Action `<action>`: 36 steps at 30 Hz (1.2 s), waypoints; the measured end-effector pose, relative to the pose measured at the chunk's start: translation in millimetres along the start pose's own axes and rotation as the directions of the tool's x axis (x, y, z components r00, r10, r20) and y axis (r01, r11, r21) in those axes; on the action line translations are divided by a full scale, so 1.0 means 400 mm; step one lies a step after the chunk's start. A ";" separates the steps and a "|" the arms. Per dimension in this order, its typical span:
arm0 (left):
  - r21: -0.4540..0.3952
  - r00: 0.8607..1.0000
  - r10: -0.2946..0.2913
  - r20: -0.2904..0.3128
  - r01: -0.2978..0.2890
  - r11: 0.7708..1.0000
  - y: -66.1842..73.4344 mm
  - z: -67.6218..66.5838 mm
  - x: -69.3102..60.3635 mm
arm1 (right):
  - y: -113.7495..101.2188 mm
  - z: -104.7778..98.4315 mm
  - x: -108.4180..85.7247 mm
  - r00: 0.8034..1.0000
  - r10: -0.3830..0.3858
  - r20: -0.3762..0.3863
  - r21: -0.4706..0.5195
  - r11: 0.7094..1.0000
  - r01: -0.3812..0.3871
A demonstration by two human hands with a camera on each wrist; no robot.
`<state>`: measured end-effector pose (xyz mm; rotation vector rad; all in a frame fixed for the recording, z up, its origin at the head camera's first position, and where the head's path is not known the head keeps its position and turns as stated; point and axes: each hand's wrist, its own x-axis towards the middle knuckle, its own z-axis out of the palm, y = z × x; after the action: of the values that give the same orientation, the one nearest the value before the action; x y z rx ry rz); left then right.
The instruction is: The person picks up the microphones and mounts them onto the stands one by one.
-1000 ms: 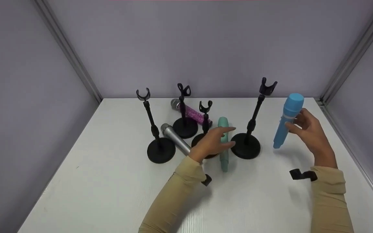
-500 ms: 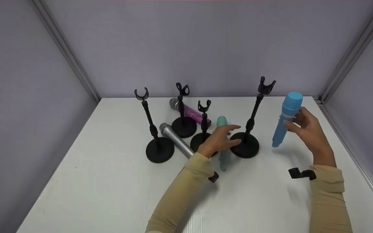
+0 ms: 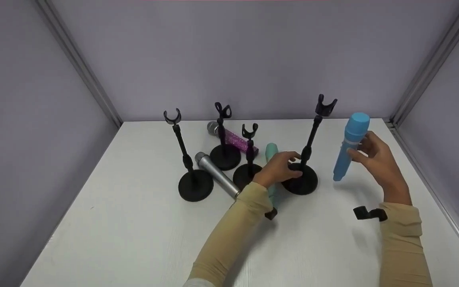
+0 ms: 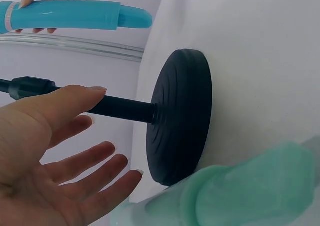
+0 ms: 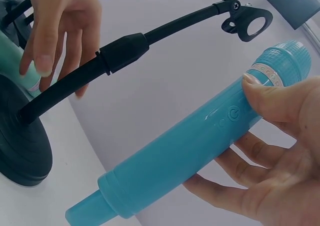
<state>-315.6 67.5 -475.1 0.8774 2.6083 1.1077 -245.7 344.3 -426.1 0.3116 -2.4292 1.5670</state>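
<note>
The right hand (image 3: 381, 165) pinches a blue microphone (image 3: 349, 147) near its head, which points up, above the table. In the right wrist view, the thumb and fingers of the right hand (image 5: 280, 151) lie on either side of the blue microphone (image 5: 180, 146). The left hand (image 3: 279, 169) is at the pole of the rightmost black stand (image 3: 301, 181), its thumb and fingers spread around it; the left wrist view has the thumb of the left hand (image 4: 65, 151) over the pole (image 4: 125, 109). A green microphone (image 3: 271, 151) lies partly under that hand.
Three more black stands (image 3: 195, 185) (image 3: 224, 157) (image 3: 245, 175) stand to the left. Between them lie a silver microphone (image 3: 219, 175) and a pink glittery microphone (image 3: 235, 140). Grey walls (image 3: 221, 59) enclose the white table (image 3: 134, 239) at the back and sides.
The left hand has moved right, from over the green microphone to the pole of the rightmost stand. The right hand still holds the blue microphone in nearly the same place.
</note>
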 end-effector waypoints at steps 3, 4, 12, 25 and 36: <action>0.039 1.000 0.000 0.005 0.000 0.999 -0.003 0.011 0.011 | 0.000 0.002 -0.001 1.000 -0.008 0.002 0.014 1.000 0.008; 0.050 1.000 -0.001 0.009 0.001 0.999 -0.004 0.013 0.014 | 0.001 0.002 -0.001 1.000 -0.010 0.004 0.021 1.000 0.009; 0.151 0.997 -0.048 0.056 0.039 0.988 -0.006 0.028 0.029 | 0.005 0.009 0.003 1.000 -0.002 0.018 0.019 1.000 0.001; 0.165 0.990 -0.125 0.071 0.112 0.980 0.003 0.051 0.042 | 0.006 0.008 0.010 1.000 0.008 0.029 0.012 1.000 -0.009; 0.195 0.988 -0.120 0.099 0.099 0.976 0.026 0.060 0.039 | 0.007 0.004 0.015 1.000 0.012 0.026 0.009 1.000 -0.012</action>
<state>-314.4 96.6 -483.7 0.7933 2.6649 0.7705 -252.3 343.7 -427.3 0.3214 -2.4480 1.5888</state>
